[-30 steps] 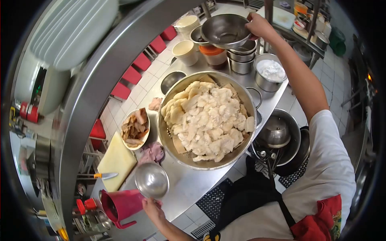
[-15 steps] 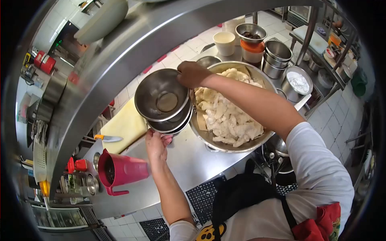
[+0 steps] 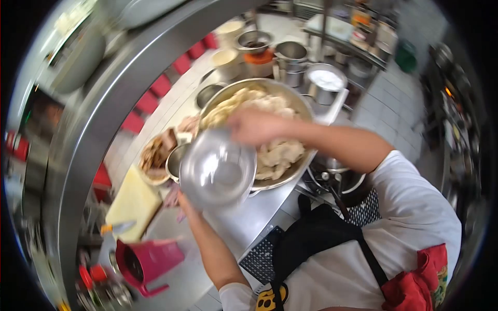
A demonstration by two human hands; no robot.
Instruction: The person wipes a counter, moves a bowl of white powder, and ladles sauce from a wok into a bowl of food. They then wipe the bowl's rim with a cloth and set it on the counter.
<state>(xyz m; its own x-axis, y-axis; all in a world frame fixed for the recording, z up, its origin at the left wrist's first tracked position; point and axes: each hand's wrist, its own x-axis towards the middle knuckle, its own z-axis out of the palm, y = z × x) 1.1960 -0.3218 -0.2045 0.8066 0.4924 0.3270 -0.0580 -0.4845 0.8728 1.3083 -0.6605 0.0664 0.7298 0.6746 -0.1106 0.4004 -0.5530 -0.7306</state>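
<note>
My right hand point(image 3: 254, 127), smeared by motion, grips the upper right rim of a shiny metal bowl point(image 3: 218, 171). The bowl is tilted so that its round base shows, and it overlaps the edge of a large pan point(image 3: 282, 181) in this view. Pale battered-looking pieces of food point(image 3: 280, 155) fill the pan below my right forearm. At the bowl's lower left edge is my left hand point(image 3: 189, 205), its fingers closed against the rim and partly hidden behind it.
A yellow cutting board point(image 3: 132, 194) with an orange-handled knife point(image 3: 118, 227) lies left, near a pink pitcher point(image 3: 155, 262). Brown sliced food point(image 3: 155, 155) sits behind the bowl, beside a small metal pot point(image 3: 175, 159). A bowl of white powder point(image 3: 327, 80) stands back right, and a steel shelf point(image 3: 104, 78) arches overhead.
My view has swung right. The stacked bowls have come off the table's far side toward me, and their dark inside no longer shows. Brown food and a small pot have come into sight behind.
</note>
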